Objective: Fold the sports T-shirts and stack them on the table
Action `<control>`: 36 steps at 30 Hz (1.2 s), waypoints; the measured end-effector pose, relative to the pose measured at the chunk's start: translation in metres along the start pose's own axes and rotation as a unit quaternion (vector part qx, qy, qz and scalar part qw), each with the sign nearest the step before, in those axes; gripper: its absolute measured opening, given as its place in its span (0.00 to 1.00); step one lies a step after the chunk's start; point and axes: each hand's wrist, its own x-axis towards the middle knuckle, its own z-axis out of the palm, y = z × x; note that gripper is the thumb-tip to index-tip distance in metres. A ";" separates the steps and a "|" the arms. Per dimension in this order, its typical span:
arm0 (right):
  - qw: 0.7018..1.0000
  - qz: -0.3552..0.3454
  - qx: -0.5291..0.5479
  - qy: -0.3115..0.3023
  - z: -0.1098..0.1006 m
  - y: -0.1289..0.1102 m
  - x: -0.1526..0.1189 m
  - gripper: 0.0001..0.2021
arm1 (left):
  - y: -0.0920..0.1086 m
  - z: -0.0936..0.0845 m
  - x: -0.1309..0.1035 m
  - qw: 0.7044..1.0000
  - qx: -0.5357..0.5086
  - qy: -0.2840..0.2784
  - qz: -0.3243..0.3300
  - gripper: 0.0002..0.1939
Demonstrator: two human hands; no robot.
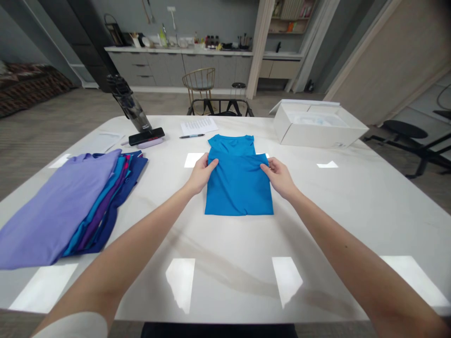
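A blue shirt [239, 188] lies on the white table [225, 244], its lower part folded up over itself and its neck end showing at the far side. My left hand [204, 172] pinches the upper left corner of the folded layer between thumb and fingers. At the upper right corner, my right hand [277, 176] grips the same layer, thumb on top and fingertips partly hidden behind the cloth. The fold's near edge lies straight on the table.
At the left lies a stack of garments with a lilac one [63, 206] on top. Behind it stand a handheld vacuum [132, 110] and a black phone [146, 136]. Paper [199, 125] and a pen [192, 136] lie at the far side. An open white box [313, 134] is back right.
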 end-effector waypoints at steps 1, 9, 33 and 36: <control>1.000 -0.015 0.023 0.006 -0.001 -0.004 0.007 0.22 | 0.002 0.000 0.006 1.000 -0.026 -0.001 0.013 0.17; 0.988 0.106 -0.107 0.036 0.014 0.032 0.094 0.13 | -0.027 0.000 0.088 0.943 -0.101 0.090 -0.305 0.07; 0.966 0.035 -0.229 0.113 0.028 0.064 0.217 0.16 | -0.063 -0.002 0.225 0.981 0.113 0.155 -0.029 0.16; 0.938 0.085 -0.320 0.102 0.032 0.059 0.213 0.16 | -0.063 0.000 0.214 0.949 0.269 0.151 0.067 0.24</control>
